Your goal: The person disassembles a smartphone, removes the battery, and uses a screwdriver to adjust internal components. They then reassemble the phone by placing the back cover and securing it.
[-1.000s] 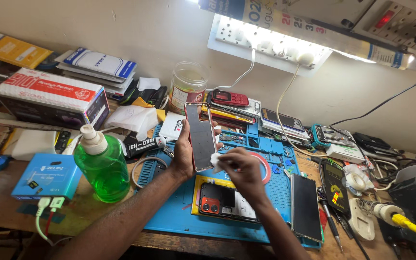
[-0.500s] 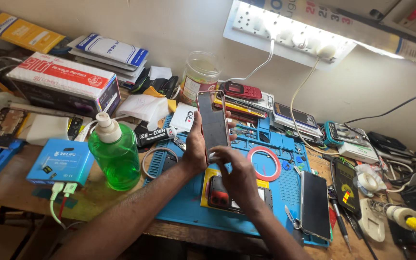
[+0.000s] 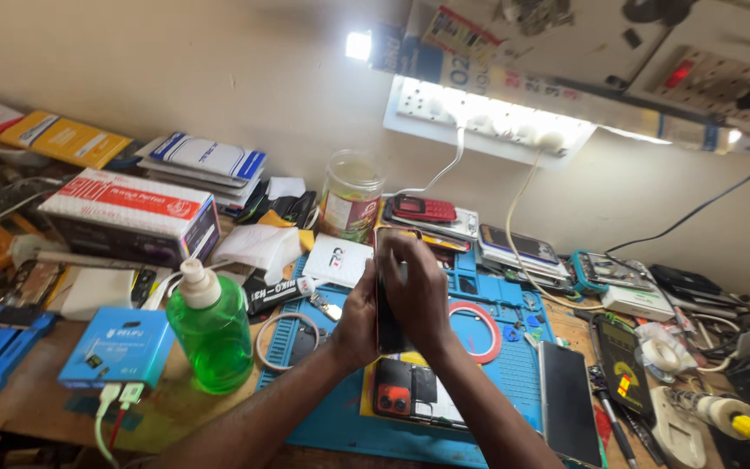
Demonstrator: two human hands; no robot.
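Note:
My left hand grips a dark smartphone upright by its left edge, above a blue repair mat. My right hand lies flat over the phone's face, fingers pressed against it, hiding most of the screen. Below the hands a second phone with a red camera block lies on a yellow card on the mat. A pink ring of tape sits on the mat just right of my right hand.
A green pump bottle and a blue box with cables stand at the left. A glass jar, boxes and packets line the wall. More phones, a multimeter and a soldering tool lie at the right.
My right hand has risen from below the phone and now covers its face. The view has moved closer and the phone sits lower in it.

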